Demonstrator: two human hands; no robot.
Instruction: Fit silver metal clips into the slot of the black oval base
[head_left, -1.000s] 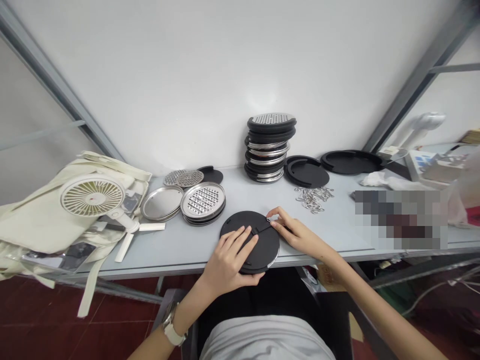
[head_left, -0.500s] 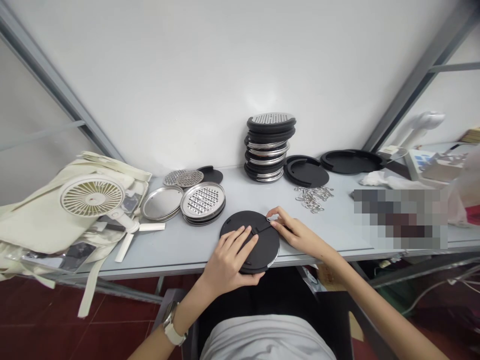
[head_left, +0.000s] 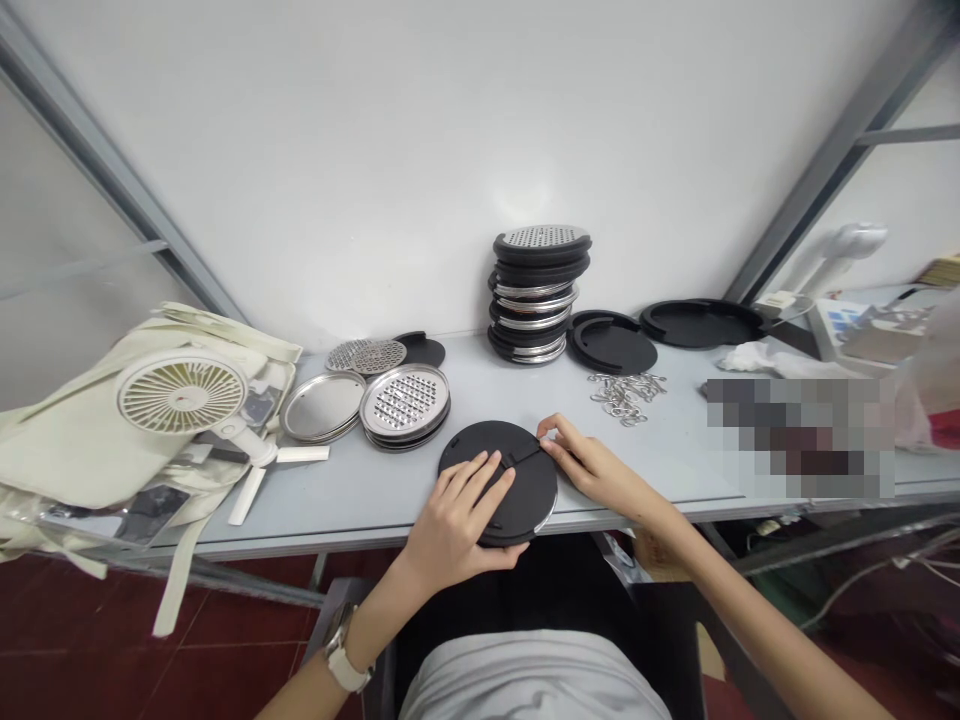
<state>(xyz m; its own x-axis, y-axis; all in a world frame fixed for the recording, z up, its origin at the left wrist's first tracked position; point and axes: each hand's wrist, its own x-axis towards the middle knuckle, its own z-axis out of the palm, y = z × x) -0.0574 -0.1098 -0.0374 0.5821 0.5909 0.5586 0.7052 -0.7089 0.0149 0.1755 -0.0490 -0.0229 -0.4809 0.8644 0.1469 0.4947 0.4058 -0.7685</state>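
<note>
The disc under the hands [head_left: 525, 500] is plain matte black, with a silvery glint on its rim. Behind it, the tall stack [head_left: 534, 310] shows black bands striped with shiny silver, topped by dotted silver. Left of the disc, the grater plate [head_left: 405, 400] is silver, patterned in rows of holes; farther left, the fan [head_left: 182, 396] is white with yellow-green showing between its ribs.

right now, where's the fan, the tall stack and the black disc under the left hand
fan [head_left: 182, 397]: head view, on the hub of its grille
tall stack [head_left: 534, 296]: head view, on the rims midway up
black disc [head_left: 529, 490]: head view, on its flat top, right of the fingers
</note>
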